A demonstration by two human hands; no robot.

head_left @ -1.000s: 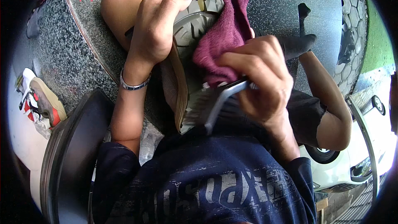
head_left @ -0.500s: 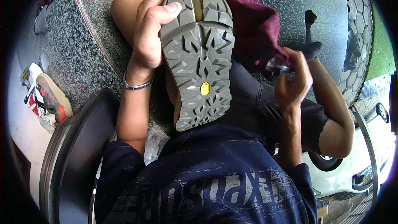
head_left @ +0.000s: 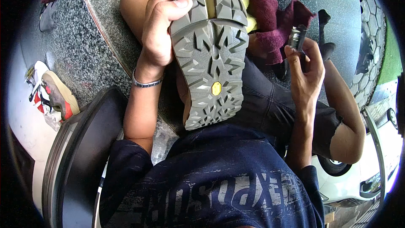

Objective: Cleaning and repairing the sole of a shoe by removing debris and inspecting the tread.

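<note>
A shoe [head_left: 211, 65] stands sole-up before my chest, its grey-brown lugged tread facing me and a small yellow badge in the sole. My left hand [head_left: 162, 29] is wrapped round its far end, thumb on the tread's edge. To the right, my right hand [head_left: 306, 65] pinches a small dark object [head_left: 297, 38] with a shiny, silvery-streaked face; its exact kind is unclear. Just beyond those fingers lies a crumpled maroon cloth [head_left: 265, 12], partly behind the small object. A yellow cloth [head_left: 242, 2] shows between it and the shoe. The shoe's upper is mostly hidden.
A sneaker [head_left: 57, 95] lies at the left beside a dark curved panel [head_left: 86, 143]. My bent legs in dark shorts [head_left: 270, 97] are under the hands. At the right stand a white car [head_left: 346, 181] and stone paving [head_left: 369, 59]. Speckled flooring [head_left: 114, 0] runs along the left.
My right hand has turned and opened out a little, bringing the small dark object upright into clearer sight. The maroon cloth has shifted and spread rightward; more yellow cloth shows. My left hand keeps its grip.
</note>
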